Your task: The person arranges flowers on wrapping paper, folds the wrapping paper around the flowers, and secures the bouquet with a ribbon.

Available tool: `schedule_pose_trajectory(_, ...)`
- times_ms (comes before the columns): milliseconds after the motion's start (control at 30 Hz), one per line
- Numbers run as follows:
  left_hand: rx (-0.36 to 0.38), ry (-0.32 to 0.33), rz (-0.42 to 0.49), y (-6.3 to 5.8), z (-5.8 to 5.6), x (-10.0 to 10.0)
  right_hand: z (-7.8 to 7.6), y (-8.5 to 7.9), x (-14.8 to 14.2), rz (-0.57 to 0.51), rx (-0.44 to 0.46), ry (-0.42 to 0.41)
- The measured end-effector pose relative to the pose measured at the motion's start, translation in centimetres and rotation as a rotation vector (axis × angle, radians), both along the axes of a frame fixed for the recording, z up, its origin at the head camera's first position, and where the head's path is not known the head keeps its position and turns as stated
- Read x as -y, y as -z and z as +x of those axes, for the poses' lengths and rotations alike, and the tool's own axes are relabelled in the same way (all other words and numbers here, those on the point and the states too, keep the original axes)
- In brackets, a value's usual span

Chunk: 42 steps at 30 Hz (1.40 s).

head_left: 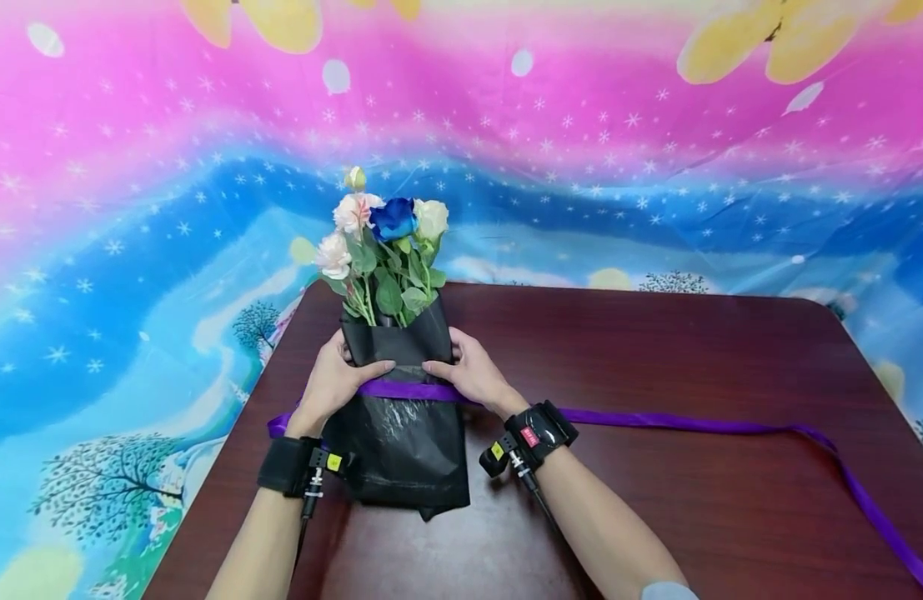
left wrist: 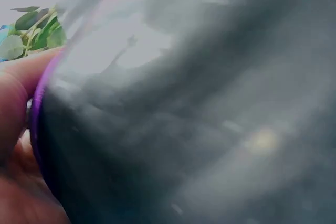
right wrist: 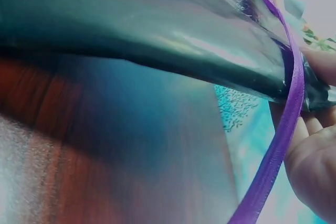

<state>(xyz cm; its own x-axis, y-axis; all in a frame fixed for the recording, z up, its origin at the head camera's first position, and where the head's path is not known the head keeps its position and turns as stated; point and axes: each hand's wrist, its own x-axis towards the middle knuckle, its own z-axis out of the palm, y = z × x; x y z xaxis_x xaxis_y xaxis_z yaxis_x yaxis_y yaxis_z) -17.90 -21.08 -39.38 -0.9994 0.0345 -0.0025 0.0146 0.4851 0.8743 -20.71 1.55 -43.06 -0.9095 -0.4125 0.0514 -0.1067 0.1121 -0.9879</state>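
A bouquet wrapped in glossy black paper [head_left: 408,450] is between my two hands, with pink, white and blue flowers [head_left: 393,218] and green leaves rising from its top. My left hand [head_left: 332,379] grips the wrap's left side, thumb across the front and fingers behind it. On the other side my right hand [head_left: 476,371] grips in the same way, thumb on the front. A purple ribbon [head_left: 408,390] crosses the wrap just under both thumbs. In the right wrist view the ribbon [right wrist: 286,124] passes between the wrap [right wrist: 157,35] and the right palm. The fingertips behind the paper are hidden.
A dark red-brown table [head_left: 656,358] lies under the bouquet. The ribbon's long tail runs right across it and over the front right side; a short loop [head_left: 278,425] shows at the left. A printed cloth backdrop [head_left: 551,125] hangs behind the table.
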Motion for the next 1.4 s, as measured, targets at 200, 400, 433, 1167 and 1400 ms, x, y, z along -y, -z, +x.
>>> schedule_pose_trajectory(200,-0.020,0.091,-0.064,-0.5,-0.7,1.4,0.7,-1.9,-0.1,0.013,-0.107,-0.029)
schedule_pose_trajectory(400,-0.055,0.121,-0.066,-1.6,-0.6,1.6,0.5,-2.6,-0.2,0.071,-0.193,-0.011)
schedule_pose_trajectory(433,-0.068,0.119,-0.069,-1.7,-0.6,1.6,0.6,-2.8,-0.2,0.080,-0.202,-0.006)
schedule_pose_trajectory(1167,-0.220,0.069,-0.088,-4.1,-3.0,-2.1,-1.3,-5.3,-2.7,0.045,-0.241,0.136)
schedule_pose_trajectory(1400,-0.289,0.115,-0.151,-5.3,-4.4,-3.4,-1.7,-5.6,-3.5,0.025,-0.280,0.205)
